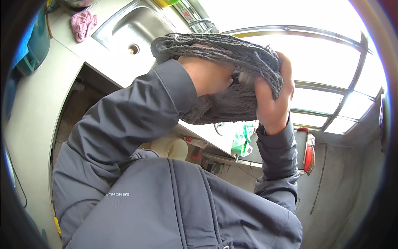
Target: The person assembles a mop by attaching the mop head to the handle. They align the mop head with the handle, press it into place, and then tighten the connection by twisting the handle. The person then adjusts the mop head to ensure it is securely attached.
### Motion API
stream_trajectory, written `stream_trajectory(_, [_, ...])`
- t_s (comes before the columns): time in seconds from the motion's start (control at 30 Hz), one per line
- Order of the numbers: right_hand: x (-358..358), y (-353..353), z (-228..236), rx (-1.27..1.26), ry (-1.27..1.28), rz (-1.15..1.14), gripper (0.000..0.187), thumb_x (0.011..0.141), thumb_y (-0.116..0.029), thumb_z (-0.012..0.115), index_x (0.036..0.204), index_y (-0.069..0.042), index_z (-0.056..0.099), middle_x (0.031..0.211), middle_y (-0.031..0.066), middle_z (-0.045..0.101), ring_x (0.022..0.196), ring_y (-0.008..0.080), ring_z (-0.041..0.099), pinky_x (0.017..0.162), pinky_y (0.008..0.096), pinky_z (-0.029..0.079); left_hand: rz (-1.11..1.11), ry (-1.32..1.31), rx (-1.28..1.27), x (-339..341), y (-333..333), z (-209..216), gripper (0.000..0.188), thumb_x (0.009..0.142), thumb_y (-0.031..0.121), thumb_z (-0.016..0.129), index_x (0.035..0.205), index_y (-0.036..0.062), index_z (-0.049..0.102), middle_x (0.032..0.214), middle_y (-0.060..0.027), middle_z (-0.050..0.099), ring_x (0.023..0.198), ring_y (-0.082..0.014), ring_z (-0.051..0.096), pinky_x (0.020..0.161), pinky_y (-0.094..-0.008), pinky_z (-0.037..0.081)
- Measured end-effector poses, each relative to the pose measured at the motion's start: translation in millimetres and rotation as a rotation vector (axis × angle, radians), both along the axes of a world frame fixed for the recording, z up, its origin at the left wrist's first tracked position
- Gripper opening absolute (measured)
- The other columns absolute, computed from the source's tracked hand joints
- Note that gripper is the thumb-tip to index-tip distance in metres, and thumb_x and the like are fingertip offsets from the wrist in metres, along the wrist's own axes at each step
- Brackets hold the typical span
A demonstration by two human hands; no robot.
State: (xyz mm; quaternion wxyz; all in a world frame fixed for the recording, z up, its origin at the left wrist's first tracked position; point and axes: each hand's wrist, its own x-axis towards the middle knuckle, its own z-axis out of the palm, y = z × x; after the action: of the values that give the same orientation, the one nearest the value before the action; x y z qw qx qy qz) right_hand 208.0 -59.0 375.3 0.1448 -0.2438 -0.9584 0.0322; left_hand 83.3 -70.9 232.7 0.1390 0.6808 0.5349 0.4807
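Observation:
A grey string mop head (232, 103) is held up in front of me, its thick strands looping around a pale fitting (246, 78) at its middle. My left hand (207, 74) reaches in among the strands beside that fitting, the fingers curled and partly hidden. On the right edge of the bundle, my right hand (274, 101) grips the strands, thumb on the near side and fingers wrapped behind. Both hands are slightly blurred.
Behind the mop head is a steel sink (139, 31) with a drain. A pink cloth (83, 25) lies on the counter (31, 103) to its left. A barred window (323, 66) fills the upper right. Green-and-white packaging (242, 141) sits below the mop head, near a cream container (178, 148).

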Motion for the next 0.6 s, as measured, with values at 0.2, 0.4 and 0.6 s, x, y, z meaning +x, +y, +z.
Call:
stream_trajectory(0.2, [-4.2,-3.6,-2.3,-0.162,0.133,-0.094,0.041,0.086,0.000,0.056,0.125,0.006,0.048,0.090,0.0107,0.072,0.083,0.0174,0.068,0.081,0.0296,0.053,0.173,-0.049,0.071,-1.0,-5.8,0.2,0.027,0.083,0.018,0.066,0.106,0.0073,0.075,0.104,-0.0167,0.073,0.096,-0.0337,0.072,0.084,-0.0464,0.057])
stream_trajectory(0.4, [0.1,-4.6,-4.3,-0.088,0.108,-0.046,0.045,0.084,0.000,0.057,0.127,0.006,0.047,0.090,0.0106,0.072,0.083,0.0186,0.068,0.085,0.0306,0.053,0.082,0.004,0.020,-2.3,-5.0,2.5,0.029,0.084,0.016,0.065,0.109,0.0066,0.075,0.108,-0.0182,0.073,0.099,-0.0360,0.071,0.087,-0.0456,0.056])
stream_trajectory(0.6, [5.3,7.5,-0.2,0.045,-0.005,0.125,0.048,0.083,0.001,0.060,0.129,0.005,0.046,0.097,0.0134,0.071,0.088,0.0199,0.069,0.085,0.0319,0.054,-0.028,0.007,-0.089,-0.9,0.7,6.0,0.033,0.084,0.014,0.064,0.113,0.0040,0.074,0.114,-0.0197,0.071,0.107,-0.0355,0.068,0.095,-0.0434,0.054])
